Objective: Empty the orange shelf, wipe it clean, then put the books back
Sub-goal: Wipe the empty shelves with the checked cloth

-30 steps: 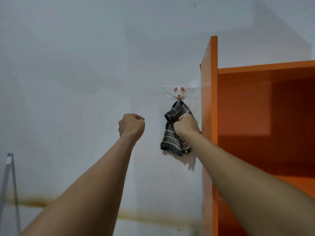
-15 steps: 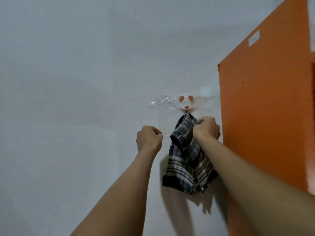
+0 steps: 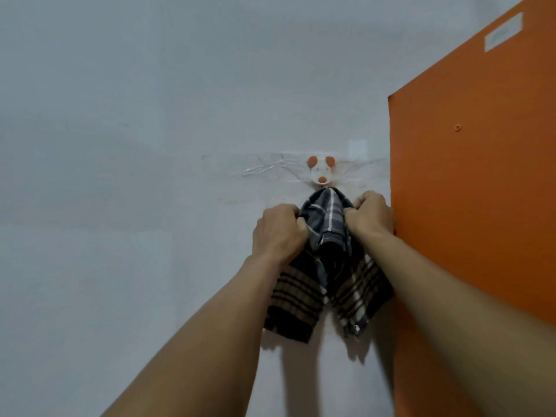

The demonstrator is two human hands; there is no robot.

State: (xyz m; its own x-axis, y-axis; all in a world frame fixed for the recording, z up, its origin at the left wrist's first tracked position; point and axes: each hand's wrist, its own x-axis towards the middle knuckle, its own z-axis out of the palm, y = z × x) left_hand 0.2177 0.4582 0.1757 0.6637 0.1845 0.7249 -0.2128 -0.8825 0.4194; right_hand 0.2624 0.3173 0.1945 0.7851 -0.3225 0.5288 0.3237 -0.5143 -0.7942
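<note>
Gripping the checked cloth [image 3: 328, 218] from both sides, the left hand [image 3: 278, 233] and the right hand [image 3: 371, 216] have their fingers [image 3: 293, 213] curled tight into its upper folds, each holding a bunch of fabric. The cloth's top hangs from a small mouse-faced hook [image 3: 320, 173] on the pale wall [image 3: 150, 115], and its lower ends droop behind the forearms. The orange shelf [image 3: 475, 176] stands just to the right, showing only its outer side panel; the right hand is hard against that panel's edge, though whether it touches cannot be told. The shelf's inside and the books are out of view, so how far the emptying has gone cannot be read here. This looks like the wiping step, most likely fetching the cloth, though the same grip would suit hanging it back. If fetching, the next move calls for lifting the cloth up and off the hook, not tugging down, because the hook seems fixed only by wrinkled clear tape [image 3: 264, 171] and could pull away. The cloth then has to go right, round the panel, to the shelf's open face.
</note>
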